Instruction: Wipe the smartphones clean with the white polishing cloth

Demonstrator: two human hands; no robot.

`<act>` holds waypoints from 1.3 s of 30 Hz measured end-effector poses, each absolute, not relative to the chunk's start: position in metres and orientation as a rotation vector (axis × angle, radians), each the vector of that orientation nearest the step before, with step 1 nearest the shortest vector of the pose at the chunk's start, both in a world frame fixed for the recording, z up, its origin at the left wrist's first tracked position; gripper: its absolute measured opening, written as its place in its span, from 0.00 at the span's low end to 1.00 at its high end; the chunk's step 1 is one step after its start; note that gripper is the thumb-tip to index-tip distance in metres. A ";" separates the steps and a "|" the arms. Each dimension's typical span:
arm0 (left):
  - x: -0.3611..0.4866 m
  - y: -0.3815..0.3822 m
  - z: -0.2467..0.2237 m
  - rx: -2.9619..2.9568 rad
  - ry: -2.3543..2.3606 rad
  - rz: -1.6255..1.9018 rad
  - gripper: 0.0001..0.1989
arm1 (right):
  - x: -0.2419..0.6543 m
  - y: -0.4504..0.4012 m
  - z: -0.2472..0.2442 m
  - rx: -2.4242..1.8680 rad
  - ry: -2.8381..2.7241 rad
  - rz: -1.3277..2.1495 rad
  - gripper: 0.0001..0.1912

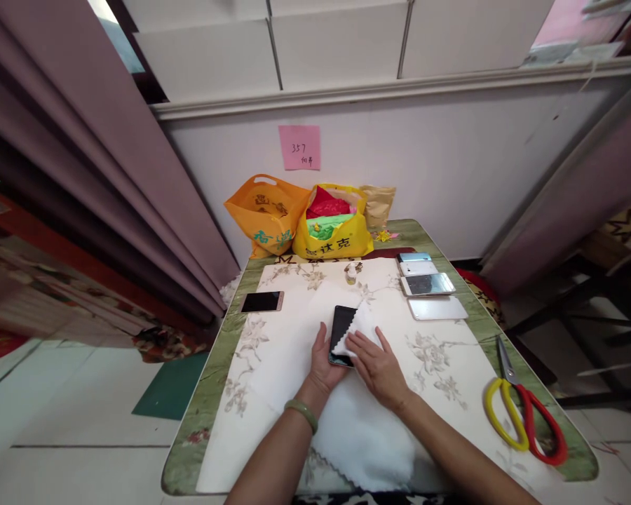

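Note:
Near the middle of the table, my left hand (323, 366) is wrapped around the left and lower side of a dark-screened smartphone (341, 324). A white zigzag-edged cleaning cloth (364, 324) lies over the right part of its screen. Under the fingers of my right hand (379, 368), the cloth is pressed against the glass; its thumb stands a little apart. More white cloth (365, 435) with a zigzag edge spreads below my hands toward the near table edge. Whether both pieces are one cloth, I cannot tell.
Another phone (262, 301) lies at left. Several phones (428, 284) are lined up at right, behind large scissors (520, 410) with yellow and red handles. A small bottle (351, 273) stands beyond my hands. An orange bag (266, 210) and a filled yellow bag (336, 242) stand at the back.

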State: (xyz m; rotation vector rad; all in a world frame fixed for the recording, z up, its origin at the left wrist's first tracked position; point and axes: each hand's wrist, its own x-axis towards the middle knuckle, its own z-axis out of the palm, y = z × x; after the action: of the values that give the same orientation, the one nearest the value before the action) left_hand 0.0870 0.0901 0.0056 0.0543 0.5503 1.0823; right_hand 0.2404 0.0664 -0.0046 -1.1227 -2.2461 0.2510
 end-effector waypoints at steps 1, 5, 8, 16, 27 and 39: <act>0.087 0.090 0.007 0.104 0.585 1.084 0.21 | 0.245 0.066 -0.007 -1.158 -2.124 0.329 0.21; 0.088 0.095 0.015 0.416 0.842 1.108 0.21 | 0.269 0.061 -0.012 -1.437 -1.321 0.692 0.23; 0.090 0.099 0.026 0.770 1.062 1.156 0.23 | 0.283 0.061 -0.010 -1.599 -0.712 0.868 0.31; 0.089 0.083 0.026 1.500 1.290 1.194 0.17 | 0.280 0.071 -0.007 -1.646 -0.400 0.983 0.40; 0.077 0.062 0.002 1.273 1.417 1.312 0.12 | 0.249 0.094 0.017 -1.461 -1.242 0.590 0.28; 0.076 0.066 -0.011 1.353 1.513 1.311 0.06 | 0.226 0.090 0.015 -1.098 -2.382 0.110 0.24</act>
State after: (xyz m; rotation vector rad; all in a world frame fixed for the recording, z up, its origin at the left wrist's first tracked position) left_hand 0.0762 0.0659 -0.0115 1.3534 1.5131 1.3112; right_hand 0.2260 0.0897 0.0154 -1.0980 -2.3824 0.1101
